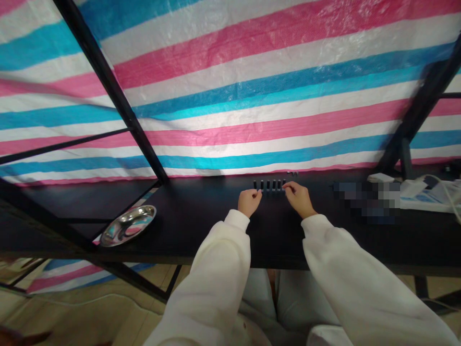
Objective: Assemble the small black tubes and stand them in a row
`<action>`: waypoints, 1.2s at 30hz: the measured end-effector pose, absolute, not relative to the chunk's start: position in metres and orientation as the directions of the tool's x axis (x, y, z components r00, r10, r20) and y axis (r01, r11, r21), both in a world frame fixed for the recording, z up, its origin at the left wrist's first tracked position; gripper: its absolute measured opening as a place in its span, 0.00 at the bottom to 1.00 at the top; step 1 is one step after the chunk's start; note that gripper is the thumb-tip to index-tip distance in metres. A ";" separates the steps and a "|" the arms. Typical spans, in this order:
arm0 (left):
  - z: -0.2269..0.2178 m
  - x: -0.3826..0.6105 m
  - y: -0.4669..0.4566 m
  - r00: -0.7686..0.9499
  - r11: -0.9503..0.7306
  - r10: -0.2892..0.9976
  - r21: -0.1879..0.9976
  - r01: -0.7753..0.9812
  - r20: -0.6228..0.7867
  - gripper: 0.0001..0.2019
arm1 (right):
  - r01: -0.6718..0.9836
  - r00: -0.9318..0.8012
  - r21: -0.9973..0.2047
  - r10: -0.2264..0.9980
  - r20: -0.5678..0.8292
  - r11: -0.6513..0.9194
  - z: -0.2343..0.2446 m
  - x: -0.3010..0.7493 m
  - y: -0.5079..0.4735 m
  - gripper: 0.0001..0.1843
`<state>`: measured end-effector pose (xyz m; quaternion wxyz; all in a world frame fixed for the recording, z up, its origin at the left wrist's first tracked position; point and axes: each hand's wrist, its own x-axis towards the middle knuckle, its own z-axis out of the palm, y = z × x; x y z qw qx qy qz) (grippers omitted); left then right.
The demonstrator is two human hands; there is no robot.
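A row of several small dark upright pieces stands near the back of a black table. My left hand is curled closed at the left end of the row, fingertips touching the leftmost piece. My right hand is closed in a pinch at the row's right end. What either pinch holds is too small to make out. Both arms wear white sleeves.
A shiny metal dish sits on the table's left end. A striped pink, blue and white tarp hangs behind. Black frame bars cross at left and right. Papers and cables lie at the right. Two tiny dark bits rest behind the row.
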<state>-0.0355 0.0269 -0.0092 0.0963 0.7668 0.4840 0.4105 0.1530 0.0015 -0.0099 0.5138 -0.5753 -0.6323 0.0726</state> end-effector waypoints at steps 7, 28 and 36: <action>-0.007 -0.035 0.025 0.183 -0.508 0.829 0.574 0.642 0.528 0.21 | 0.643 0.433 -0.743 0.711 0.554 0.187 -0.009 0.157 0.003 0.14; -0.007 -0.035 0.023 0.184 -0.516 0.827 0.588 0.623 0.531 0.21 | 0.805 0.206 -0.593 0.942 0.266 -0.009 -0.024 0.176 0.056 0.16; -0.006 -0.035 0.022 0.188 -0.521 0.824 0.584 0.623 0.534 0.21 | 0.851 0.153 -0.525 0.957 0.245 -0.001 -0.019 0.173 0.058 0.14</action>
